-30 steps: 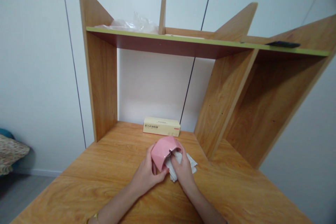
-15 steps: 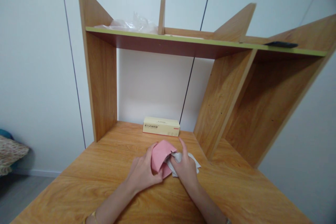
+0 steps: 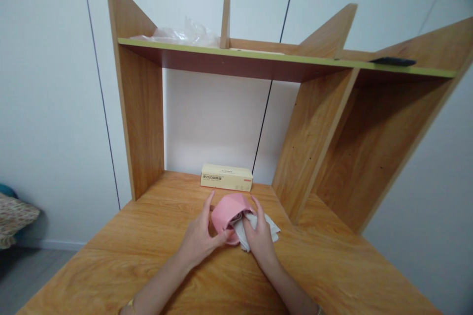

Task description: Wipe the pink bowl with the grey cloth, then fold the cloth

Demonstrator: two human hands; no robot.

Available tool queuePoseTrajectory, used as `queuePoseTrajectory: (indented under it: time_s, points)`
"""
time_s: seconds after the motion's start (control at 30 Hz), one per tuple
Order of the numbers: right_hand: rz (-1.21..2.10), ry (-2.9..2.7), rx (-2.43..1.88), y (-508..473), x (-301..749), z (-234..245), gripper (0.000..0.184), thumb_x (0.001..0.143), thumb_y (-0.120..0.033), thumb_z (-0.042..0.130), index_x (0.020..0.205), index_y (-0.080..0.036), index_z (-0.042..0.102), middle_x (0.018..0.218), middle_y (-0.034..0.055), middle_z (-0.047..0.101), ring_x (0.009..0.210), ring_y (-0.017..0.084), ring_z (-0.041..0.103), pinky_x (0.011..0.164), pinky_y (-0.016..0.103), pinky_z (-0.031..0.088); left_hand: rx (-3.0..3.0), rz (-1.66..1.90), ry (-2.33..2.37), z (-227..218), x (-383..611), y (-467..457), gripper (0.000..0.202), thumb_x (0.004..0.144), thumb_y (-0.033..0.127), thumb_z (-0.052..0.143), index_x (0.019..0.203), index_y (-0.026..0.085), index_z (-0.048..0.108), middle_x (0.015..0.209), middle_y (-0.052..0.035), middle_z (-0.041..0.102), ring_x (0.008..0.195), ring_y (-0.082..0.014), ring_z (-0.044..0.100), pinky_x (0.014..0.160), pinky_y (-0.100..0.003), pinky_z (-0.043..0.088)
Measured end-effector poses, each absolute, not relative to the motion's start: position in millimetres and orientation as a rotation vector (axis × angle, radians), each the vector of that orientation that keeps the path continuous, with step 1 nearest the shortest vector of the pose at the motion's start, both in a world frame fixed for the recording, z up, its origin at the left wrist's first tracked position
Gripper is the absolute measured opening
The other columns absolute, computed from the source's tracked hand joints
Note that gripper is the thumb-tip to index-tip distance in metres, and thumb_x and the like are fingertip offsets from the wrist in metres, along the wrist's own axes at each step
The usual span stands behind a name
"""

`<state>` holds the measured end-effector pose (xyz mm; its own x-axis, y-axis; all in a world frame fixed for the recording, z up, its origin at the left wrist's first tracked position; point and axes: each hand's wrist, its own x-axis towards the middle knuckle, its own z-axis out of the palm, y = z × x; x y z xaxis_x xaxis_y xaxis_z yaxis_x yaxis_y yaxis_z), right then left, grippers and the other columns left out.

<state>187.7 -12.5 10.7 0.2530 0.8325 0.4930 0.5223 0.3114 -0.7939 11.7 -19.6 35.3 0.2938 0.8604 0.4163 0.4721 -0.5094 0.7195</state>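
A pink hollow container (image 3: 229, 206) with angular faces is tilted above the desk, its opening turned toward me and to the right. My left hand (image 3: 199, 236) grips it from the left, thumb at the lower rim and fingers spread along the side. A pale grey-white cloth or tissue (image 3: 242, 234) is bunched at the opening, partly inside. My right hand (image 3: 260, 236) holds this cloth, thumb pressed into it at the opening and index finger stretched along the container's right side. The part of the cloth inside the container is mostly hidden.
A cream cling-film box (image 3: 226, 178) stands at the back of the wooden desk (image 3: 121, 256). Above it runs a shelf (image 3: 221, 65) with a clear plastic bag (image 3: 185, 34) and a dark flat object (image 3: 392, 61). An upright panel (image 3: 314, 142) stands to the right.
The pink container has turned, so more of its opening and the cloth inside show. My left fingers have spread upward along its side; my right hand has stayed at the cloth.
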Motion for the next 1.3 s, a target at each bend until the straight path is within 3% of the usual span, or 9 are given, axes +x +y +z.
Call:
queuePoseTrajectory:
  time_s: [0.1, 0.2, 0.33, 0.5, 0.63, 0.8, 0.93, 1.1, 1.3]
  points:
    - [0.363, -1.3, -1.296, -7.5, 185.8, 5.6, 0.054, 0.074, -0.025, 0.042, 0.126, -0.013, 0.036, 0.115, 0.011, 0.056, 0.106, 0.02, 0.052, 0.09, 0.032, 0.039, 2.049, 1.135, 1.104, 28.1, 16.1, -19.2, 0.101, 0.066, 0.046, 0.066, 0.139, 0.018, 0.001, 0.122, -0.0146, 0.049, 0.107, -0.0301, 0.05, 0.087, -0.042, 0.04]
    - [0.432, -1.295, -1.237, -5.9, 182.3, 2.8, 0.054, 0.074, -0.027, 0.044, 0.125, -0.013, 0.036, 0.117, 0.011, 0.055, 0.109, 0.019, 0.05, 0.092, 0.032, 0.039, 2.047, 1.154, 1.021, 21.4, 20.7, -21.1, 0.093, 0.069, 0.037, 0.066, 0.137, 0.017, 0.006, 0.126, -0.0147, 0.046, 0.112, -0.0268, 0.047, 0.091, -0.039, 0.038]
    - [0.453, -1.308, -1.272, -7.1, 176.9, 5.9, 0.059, 0.07, -0.025, 0.048, 0.126, -0.012, 0.036, 0.11, 0.0102, 0.059, 0.101, 0.02, 0.056, 0.085, 0.03, 0.043, 2.027, 1.201, 1.072, 21.5, 23.6, -23.4, 0.079, 0.07, 0.03, 0.062, 0.133, 0.016, 0.015, 0.118, -0.0126, 0.052, 0.103, -0.0237, 0.053, 0.087, -0.036, 0.042]
    - [0.343, -1.347, -1.434, -9.8, 176.0, 13.5, 0.061, 0.069, -0.026, 0.051, 0.126, -0.013, 0.036, 0.09, 0.008, 0.065, 0.079, 0.022, 0.062, 0.067, 0.03, 0.047, 2.112, 1.133, 1.242, 31.8, 19.3, -24.5, 0.082, 0.067, 0.032, 0.061, 0.134, 0.017, 0.017, 0.119, -0.0122, 0.053, 0.1, -0.0272, 0.056, 0.083, -0.037, 0.043]
    - [0.147, -1.491, -1.63, -12.9, 181.6, 15.6, 0.062, 0.071, -0.029, 0.05, 0.129, -0.014, 0.035, 0.066, 0.0034, 0.064, 0.057, 0.021, 0.059, 0.051, 0.027, 0.041, 2.244, 1.01, 1.405, 37.7, 13.6, -25.5, 0.084, 0.063, 0.035, 0.061, 0.135, 0.017, 0.022, 0.098, -0.0103, 0.064, 0.079, -0.03, 0.062, 0.073, -0.039, 0.045]
    - [0.058, -1.622, -1.645, -17.1, 184.6, 13.9, 0.061, 0.072, -0.028, 0.051, 0.13, -0.016, 0.035, 0.057, -0.0009, 0.06, 0.054, 0.02, 0.057, 0.05, 0.025, 0.037, 2.475, 0.939, 1.379, 41.6, 10.4, -26.4, 0.085, 0.06, 0.034, 0.059, 0.136, 0.02, 0.023, 0.092, -0.0084, 0.066, 0.08, -0.0307, 0.062, 0.073, -0.038, 0.045]
    - [0.288, -1.531, -1.516, -16.1, 183.1, 12.1, 0.058, 0.075, -0.027, 0.046, 0.131, -0.015, 0.032, 0.07, 0.0013, 0.065, 0.059, 0.019, 0.06, 0.058, 0.027, 0.043, 2.429, 0.929, 1.411, 42.5, 11.2, -25.5, 0.082, 0.065, 0.04, 0.058, 0.137, 0.021, 0.023, 0.092, -0.0077, 0.066, 0.079, -0.0294, 0.062, 0.073, -0.037, 0.045]
    - [0.319, -1.317, -1.331, -7.0, 182.8, 3.0, 0.054, 0.073, -0.023, 0.044, 0.125, -0.015, 0.038, 0.113, 0.009, 0.058, 0.103, 0.02, 0.054, 0.086, 0.032, 0.041, 2.093, 1.126, 1.31, 37.1, 16.5, -23.6, 0.083, 0.075, 0.046, 0.054, 0.139, 0.018, 0.01, 0.104, -0.01, 0.061, 0.086, -0.0264, 0.061, 0.075, -0.037, 0.045]
    - [0.475, -1.32, -1.207, 0.9, 179.5, -7.1, 0.045, 0.07, -0.021, 0.046, 0.115, -0.016, 0.046, 0.108, 0.0078, 0.06, 0.102, 0.019, 0.055, 0.091, 0.032, 0.04, 1.994, 1.194, 1.051, 21.0, 27.5, -23.4, 0.085, 0.074, 0.035, 0.059, 0.137, 0.015, 0.007, 0.122, -0.0138, 0.049, 0.107, -0.0236, 0.051, 0.089, -0.035, 0.04]
